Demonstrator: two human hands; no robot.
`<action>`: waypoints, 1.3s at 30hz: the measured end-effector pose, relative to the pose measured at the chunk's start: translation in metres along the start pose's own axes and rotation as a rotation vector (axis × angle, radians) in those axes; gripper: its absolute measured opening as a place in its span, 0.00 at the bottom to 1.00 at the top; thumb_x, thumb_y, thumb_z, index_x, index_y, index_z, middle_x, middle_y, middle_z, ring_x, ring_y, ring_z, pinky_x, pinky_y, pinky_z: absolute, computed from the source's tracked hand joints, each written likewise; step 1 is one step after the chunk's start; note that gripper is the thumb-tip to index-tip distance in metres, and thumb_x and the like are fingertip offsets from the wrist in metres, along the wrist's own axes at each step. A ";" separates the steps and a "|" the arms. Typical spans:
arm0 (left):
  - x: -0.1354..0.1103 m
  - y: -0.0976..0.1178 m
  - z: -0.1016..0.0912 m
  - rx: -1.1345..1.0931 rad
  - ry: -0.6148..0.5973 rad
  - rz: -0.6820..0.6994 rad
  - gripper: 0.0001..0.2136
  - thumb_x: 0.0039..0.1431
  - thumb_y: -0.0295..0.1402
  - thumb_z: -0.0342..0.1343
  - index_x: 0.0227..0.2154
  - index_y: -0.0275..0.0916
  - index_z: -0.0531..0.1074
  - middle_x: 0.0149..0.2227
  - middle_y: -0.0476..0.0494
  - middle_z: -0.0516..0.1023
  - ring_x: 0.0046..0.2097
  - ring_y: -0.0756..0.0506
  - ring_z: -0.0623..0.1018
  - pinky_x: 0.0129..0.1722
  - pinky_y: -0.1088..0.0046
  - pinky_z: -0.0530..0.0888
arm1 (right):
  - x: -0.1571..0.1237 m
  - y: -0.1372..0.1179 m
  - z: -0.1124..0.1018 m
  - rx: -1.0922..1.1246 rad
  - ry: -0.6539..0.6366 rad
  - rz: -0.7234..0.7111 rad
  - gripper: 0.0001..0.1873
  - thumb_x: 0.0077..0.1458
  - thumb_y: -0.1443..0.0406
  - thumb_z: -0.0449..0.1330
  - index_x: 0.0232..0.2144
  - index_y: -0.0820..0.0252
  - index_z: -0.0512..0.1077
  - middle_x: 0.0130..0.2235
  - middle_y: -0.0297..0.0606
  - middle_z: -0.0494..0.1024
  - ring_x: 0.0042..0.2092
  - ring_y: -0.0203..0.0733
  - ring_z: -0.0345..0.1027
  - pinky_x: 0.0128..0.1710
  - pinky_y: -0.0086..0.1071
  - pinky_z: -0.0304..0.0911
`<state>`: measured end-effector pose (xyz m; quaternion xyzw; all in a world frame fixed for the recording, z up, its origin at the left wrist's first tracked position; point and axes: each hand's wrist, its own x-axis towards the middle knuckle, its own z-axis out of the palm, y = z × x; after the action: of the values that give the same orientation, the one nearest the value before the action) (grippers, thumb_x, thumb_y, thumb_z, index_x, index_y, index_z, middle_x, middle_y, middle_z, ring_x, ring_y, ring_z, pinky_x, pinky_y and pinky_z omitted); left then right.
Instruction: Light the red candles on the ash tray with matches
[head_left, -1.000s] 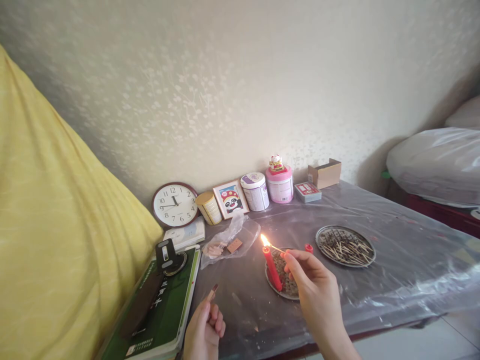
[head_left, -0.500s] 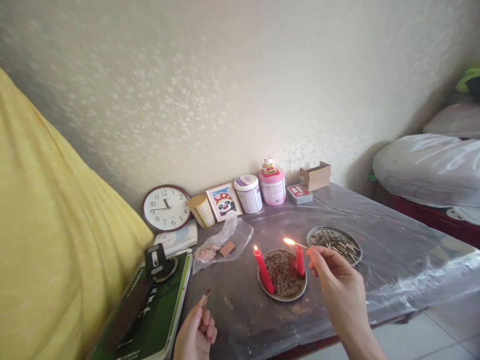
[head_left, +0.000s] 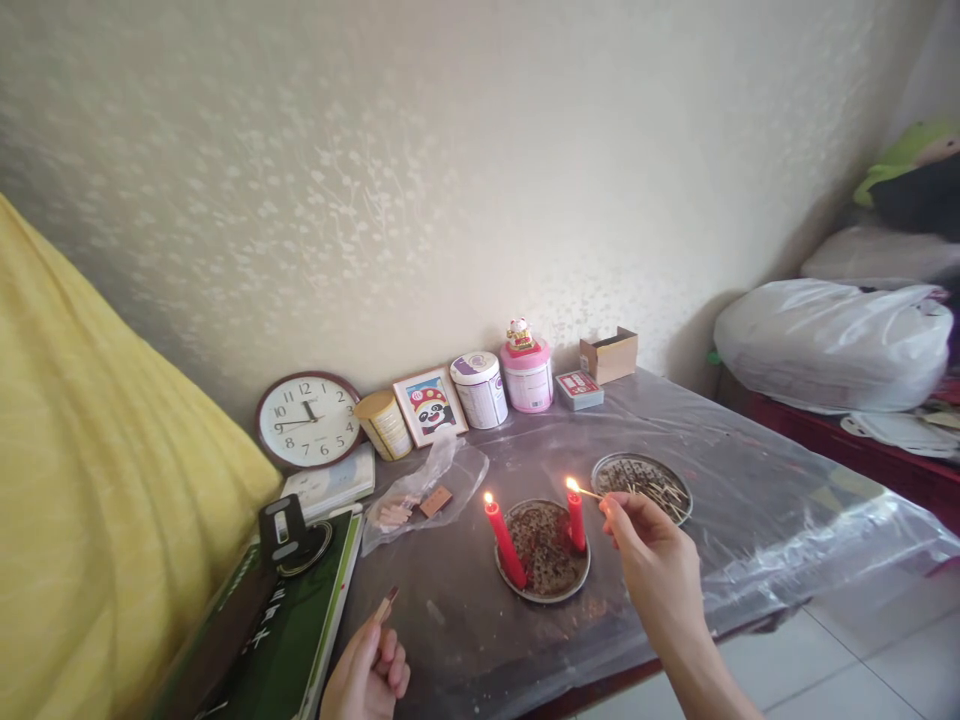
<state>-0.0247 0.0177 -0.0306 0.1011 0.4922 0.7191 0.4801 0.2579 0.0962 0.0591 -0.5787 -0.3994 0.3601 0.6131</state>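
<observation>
Between the fingertips of my right hand [head_left: 649, 550] is a lit match [head_left: 591, 494], its flame touching the top of the right red candle [head_left: 575, 522]. The left red candle [head_left: 505, 545] burns with a small flame and leans a little. Both candles stand on a round metal plate [head_left: 544, 599] with a dark, wax-stained surface. Low at the front left, my left hand [head_left: 367, 665] is closed on a small matchbox [head_left: 385, 606], seen nearly edge-on and mostly hidden by the fingers.
A second round plate [head_left: 600, 470] holds several matchsticks. On the left lie a clear plastic bag [head_left: 465, 480] with small boxes and a green book [head_left: 300, 630]. A clock [head_left: 308, 420], cans, a picture frame [head_left: 430, 406] and a cardboard box [head_left: 609, 355] line the wall.
My right hand has brought the match flame onto the right candle's wick, from just left of it. The whole view has shifted slightly; my left hand keeps its hold.
</observation>
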 end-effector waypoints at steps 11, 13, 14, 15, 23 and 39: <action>-0.004 0.003 0.002 0.023 -0.018 0.014 0.23 0.27 0.44 0.72 0.29 0.38 0.77 0.14 0.56 0.63 0.15 0.54 0.60 0.14 0.77 0.57 | 0.002 0.004 -0.001 -0.011 -0.013 -0.025 0.15 0.46 0.55 0.62 0.28 0.61 0.75 0.21 0.33 0.71 0.22 0.35 0.59 0.21 0.28 0.53; -0.003 0.003 0.001 0.025 -0.020 0.018 0.23 0.28 0.44 0.72 0.29 0.38 0.76 0.14 0.56 0.63 0.16 0.54 0.60 0.15 0.77 0.57 | 0.002 0.004 0.000 -0.011 0.005 -0.017 0.15 0.46 0.55 0.62 0.29 0.62 0.75 0.21 0.33 0.71 0.22 0.36 0.60 0.21 0.28 0.54; -0.003 0.003 0.000 0.027 -0.022 0.018 0.23 0.28 0.44 0.72 0.29 0.38 0.76 0.14 0.56 0.63 0.16 0.54 0.60 0.15 0.77 0.57 | 0.001 0.004 0.000 -0.009 0.009 -0.010 0.15 0.46 0.55 0.62 0.29 0.62 0.75 0.21 0.33 0.71 0.21 0.36 0.60 0.20 0.28 0.53; -0.002 0.002 0.000 0.028 -0.021 0.022 0.23 0.29 0.44 0.72 0.30 0.38 0.76 0.15 0.56 0.63 0.16 0.54 0.60 0.15 0.77 0.56 | 0.001 0.005 0.000 -0.007 0.008 -0.004 0.15 0.46 0.55 0.62 0.30 0.62 0.75 0.21 0.33 0.71 0.20 0.35 0.59 0.19 0.28 0.52; -0.002 0.001 0.000 0.031 -0.016 0.028 0.24 0.28 0.44 0.72 0.31 0.38 0.76 0.14 0.57 0.62 0.16 0.54 0.60 0.15 0.77 0.56 | 0.000 0.002 0.001 -0.003 -0.018 -0.016 0.14 0.46 0.55 0.62 0.28 0.61 0.74 0.21 0.32 0.70 0.20 0.33 0.56 0.19 0.28 0.50; -0.005 0.002 0.000 0.040 -0.040 0.021 0.21 0.31 0.44 0.71 0.29 0.38 0.76 0.15 0.56 0.62 0.17 0.54 0.60 0.15 0.76 0.57 | 0.000 0.004 -0.001 -0.004 -0.035 0.016 0.15 0.47 0.54 0.61 0.29 0.61 0.74 0.22 0.32 0.69 0.21 0.33 0.56 0.19 0.27 0.51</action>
<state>-0.0235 0.0138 -0.0271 0.1301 0.4957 0.7121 0.4799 0.2587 0.0968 0.0552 -0.5767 -0.4059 0.3743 0.6021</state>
